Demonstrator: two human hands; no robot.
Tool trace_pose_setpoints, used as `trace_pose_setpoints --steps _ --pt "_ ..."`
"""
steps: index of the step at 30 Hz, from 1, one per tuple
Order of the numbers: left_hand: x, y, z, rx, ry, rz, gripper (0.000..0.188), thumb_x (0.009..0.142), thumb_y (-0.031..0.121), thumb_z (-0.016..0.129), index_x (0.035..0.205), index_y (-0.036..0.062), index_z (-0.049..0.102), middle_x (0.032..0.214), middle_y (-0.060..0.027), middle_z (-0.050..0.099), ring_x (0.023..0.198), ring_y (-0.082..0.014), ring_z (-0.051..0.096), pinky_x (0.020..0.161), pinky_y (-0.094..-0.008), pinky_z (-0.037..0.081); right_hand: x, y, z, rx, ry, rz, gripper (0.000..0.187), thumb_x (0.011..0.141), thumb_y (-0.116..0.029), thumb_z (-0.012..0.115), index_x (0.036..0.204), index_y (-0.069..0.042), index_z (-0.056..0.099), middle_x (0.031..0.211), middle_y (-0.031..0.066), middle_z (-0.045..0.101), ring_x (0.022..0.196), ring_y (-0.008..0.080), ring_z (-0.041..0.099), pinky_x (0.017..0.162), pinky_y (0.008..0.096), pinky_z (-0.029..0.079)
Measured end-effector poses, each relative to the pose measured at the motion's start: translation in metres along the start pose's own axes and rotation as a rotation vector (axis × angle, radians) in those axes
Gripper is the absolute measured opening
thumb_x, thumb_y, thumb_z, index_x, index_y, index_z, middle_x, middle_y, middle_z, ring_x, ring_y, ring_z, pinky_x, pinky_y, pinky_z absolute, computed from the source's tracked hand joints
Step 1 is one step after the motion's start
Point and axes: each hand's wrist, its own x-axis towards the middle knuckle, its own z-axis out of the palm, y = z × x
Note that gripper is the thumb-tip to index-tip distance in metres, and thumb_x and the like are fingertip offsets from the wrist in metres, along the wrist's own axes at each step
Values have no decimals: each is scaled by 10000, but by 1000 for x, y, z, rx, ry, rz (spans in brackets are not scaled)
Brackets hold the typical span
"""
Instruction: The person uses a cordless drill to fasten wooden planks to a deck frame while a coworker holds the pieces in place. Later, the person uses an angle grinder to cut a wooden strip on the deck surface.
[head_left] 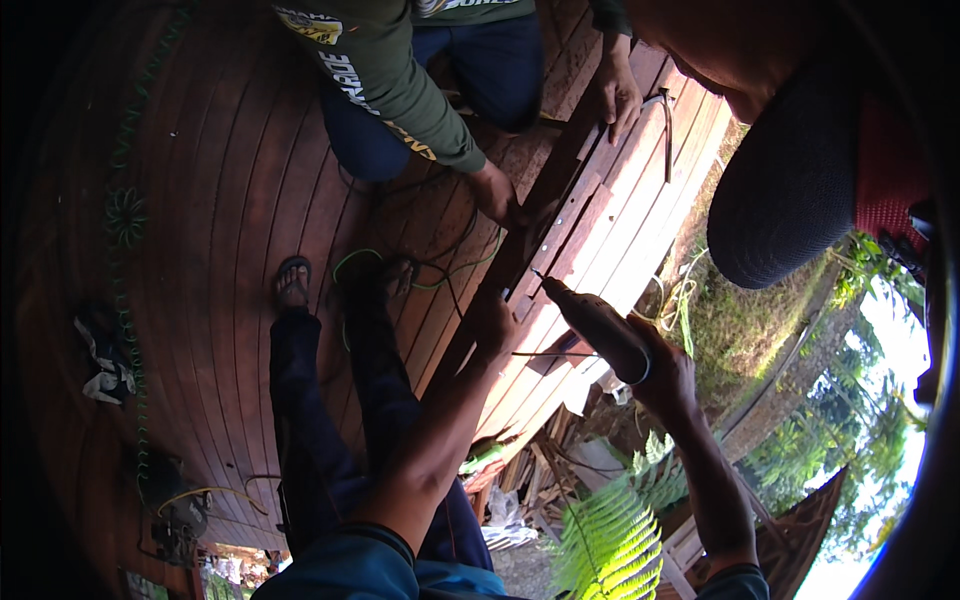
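Observation:
My right hand [664, 372] is wrapped round a power drill [604, 332]. The drill's thin bit points up and left, with its tip at or just above a narrow wooden strip [578, 232] marked by a row of small holes or screw heads. Beside that tip, my left hand [497, 326] is closed on the near end of a dark wooden board [452, 362]; its fingertips are partly hidden. Farther along the same timbers, a co-worker's one hand [495, 195] touches the dark board and the other hand [621, 98] presses on its far end.
A bent metal bar [668, 138] lies on the sunlit planks [640, 215]. A second person in a dark cap [785, 190] leans in from the right. Cables and a green hose [432, 285] cross the wooden deck [215, 200] near my feet. A fern [615, 540] grows below the deck edge.

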Motion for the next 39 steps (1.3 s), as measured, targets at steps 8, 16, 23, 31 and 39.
trace_pose_setpoints --steps 8,16,23,31,39 --pt "1 -15 9 44 166 289 541 829 -46 603 1366 -25 539 1150 -198 670 903 -266 680 725 -372 550 6 1 -3 34 53 -97 584 787 -121 795 1351 -109 643 1075 194 748 963 377 746 802 442 600" --pt "3 -17 16 32 177 235 501 838 -21 613 1336 -11 573 1123 -207 685 909 -308 684 755 -383 556 12 -5 -8 -19 35 -118 537 811 -114 759 1337 -127 647 1068 177 754 957 384 743 806 458 593" --pt "1 -10 11 101 219 238 526 802 -28 613 1327 -8 585 1125 -226 684 965 -348 680 823 -406 555 14 -5 -5 -5 33 -116 549 799 -103 765 1334 -114 643 1105 176 748 975 375 742 809 461 592" --pt "0 -18 21 65 176 176 495 813 -33 610 1307 -25 589 1099 -214 675 977 -348 673 857 -415 548 14 -6 -2 -76 29 -158 583 776 -98 783 1341 -118 638 1082 179 748 940 389 738 789 473 591" --pt "-2 -19 21 155 79 89 506 831 -10 656 1325 -39 548 1076 -202 664 912 -314 663 766 -404 550 16 1 1 -163 50 -200 599 763 -100 792 1340 -122 634 1027 185 745 895 400 733 752 489 584"
